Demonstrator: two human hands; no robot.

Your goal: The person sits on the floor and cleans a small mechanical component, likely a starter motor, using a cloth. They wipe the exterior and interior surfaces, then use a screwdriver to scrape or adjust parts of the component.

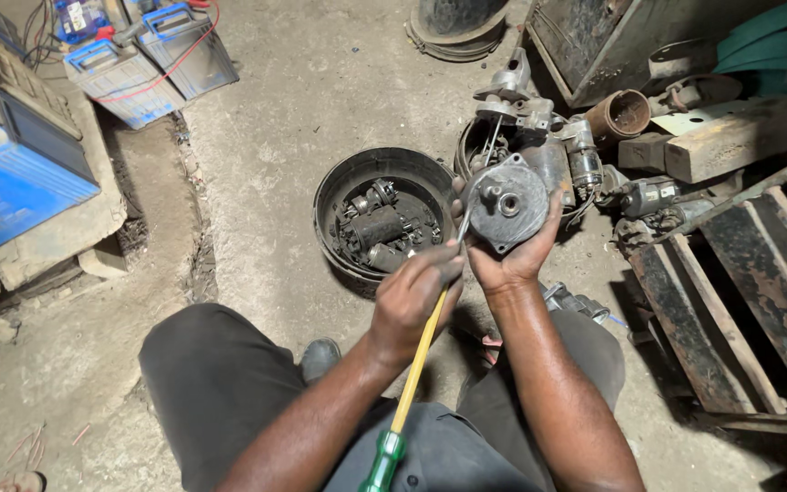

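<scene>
Left hand (412, 301) fisted round a yellow-shafted screwdriver (416, 364), tip up against the round grey metal housing (507, 202) gripped from below in the raised right hand (514, 260).

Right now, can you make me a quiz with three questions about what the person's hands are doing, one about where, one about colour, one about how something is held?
1. Where is the round black tray of small parts?
A. On the floor left of the held part
B. On the person's lap
C. On the wooden block

2. What colour is the screwdriver handle's end?
A. Red
B. Green
C. White

3. How is the round grey metal part held?
A. Lying on the floor
B. Hanging from a wire
C. Gripped in the right hand

Answers: 1 A, it sits on the concrete beside the part. 2 B, green tip below a yellow shaft, in the left hand. 3 C, fingers wrap its rim.
</scene>
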